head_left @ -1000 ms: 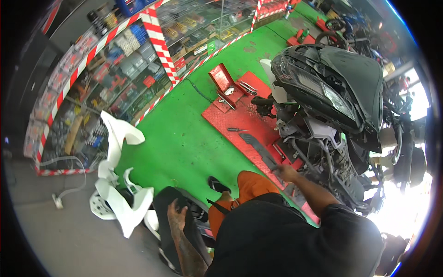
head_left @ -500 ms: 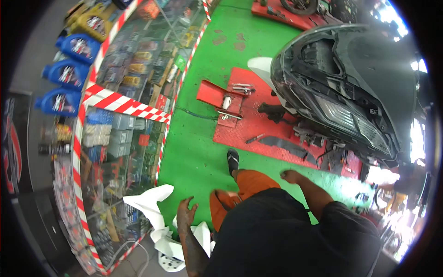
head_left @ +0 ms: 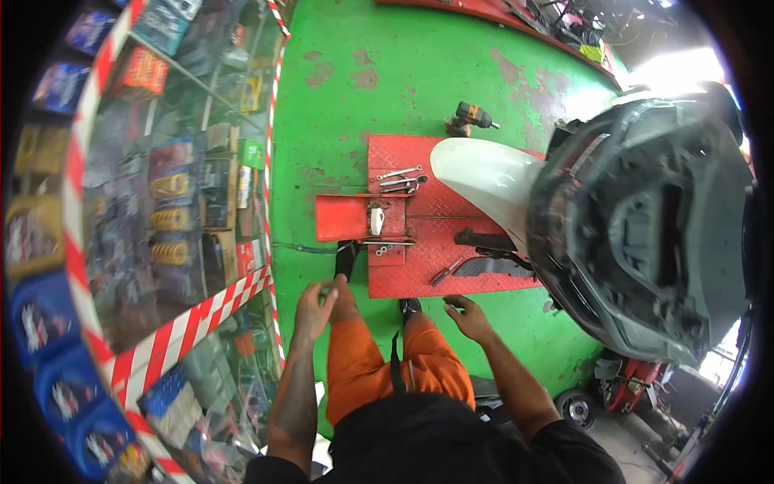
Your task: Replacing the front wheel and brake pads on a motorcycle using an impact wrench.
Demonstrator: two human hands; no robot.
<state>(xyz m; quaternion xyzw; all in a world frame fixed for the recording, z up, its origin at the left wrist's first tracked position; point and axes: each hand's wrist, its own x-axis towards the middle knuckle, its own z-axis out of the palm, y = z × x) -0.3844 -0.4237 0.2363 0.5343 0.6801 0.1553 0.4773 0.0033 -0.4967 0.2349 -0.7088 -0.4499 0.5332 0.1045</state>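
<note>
My left hand (head_left: 314, 310) hangs in front of my left thigh, holding nothing, its thumb and fingers apart. Over the green floor by the platform's near edge, my right hand (head_left: 469, 316) is also empty, with loosely bent fingers. Both are nearest to a red metal lift platform (head_left: 435, 206). On it lie several wrenches (head_left: 401, 181), a small white part (head_left: 376, 221), a screwdriver (head_left: 446, 273) and a dark plastic panel (head_left: 498, 269). A scooter's white front fender (head_left: 488, 173) reaches over the platform, below its dark front body (head_left: 645, 226).
A cordless drill (head_left: 474, 117) stands on the green floor (head_left: 363, 89) beyond the platform. Along my left runs a glass display case (head_left: 181, 185) edged in red-white tape, with blue bottles (head_left: 40, 323) beside it. Another red platform (head_left: 500, 20) lies far ahead. A wheel (head_left: 576, 409) is at lower right.
My view has turned and come closer to the platform. My left foot has stepped forward beside its red ramp. The drill has come into view, while the white panels by the case have mostly left it.
</note>
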